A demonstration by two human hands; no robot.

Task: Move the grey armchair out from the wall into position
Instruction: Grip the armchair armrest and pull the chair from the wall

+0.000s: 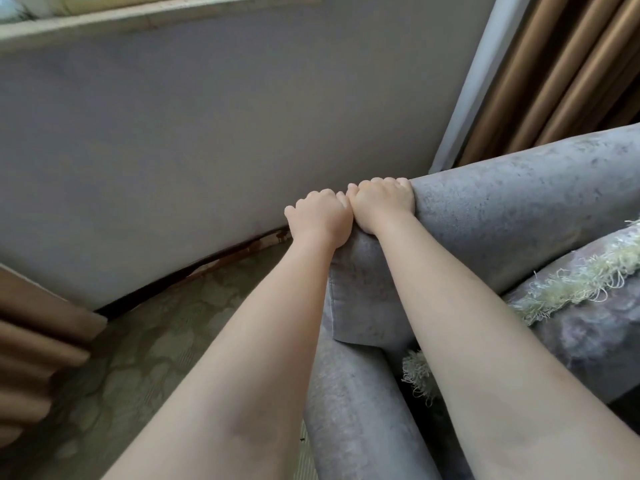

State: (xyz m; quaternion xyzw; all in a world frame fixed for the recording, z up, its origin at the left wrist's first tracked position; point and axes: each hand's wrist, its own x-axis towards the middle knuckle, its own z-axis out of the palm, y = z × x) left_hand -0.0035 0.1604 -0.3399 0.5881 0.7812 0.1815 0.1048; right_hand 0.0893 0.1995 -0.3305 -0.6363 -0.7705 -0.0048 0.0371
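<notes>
The grey armchair [512, 209] fills the right and lower middle of the head view, its backrest top running up to the right and one arm coming toward me. My left hand [318, 216] and my right hand [381, 202] sit side by side, touching, both curled over the far top corner of the backrest where it meets the arm. The fingertips are hidden behind the upholstery. That corner stands close to the grey wall [207, 140]; the gap behind it is hidden.
A fringed cushion [571, 282] lies on the seat at right. Brown curtains [561, 71] hang behind the chair at upper right, and more curtain folds [34, 341] stand at left. Patterned carpet [156, 341] spreads left of the chair. A window sill [138, 19] runs along the top.
</notes>
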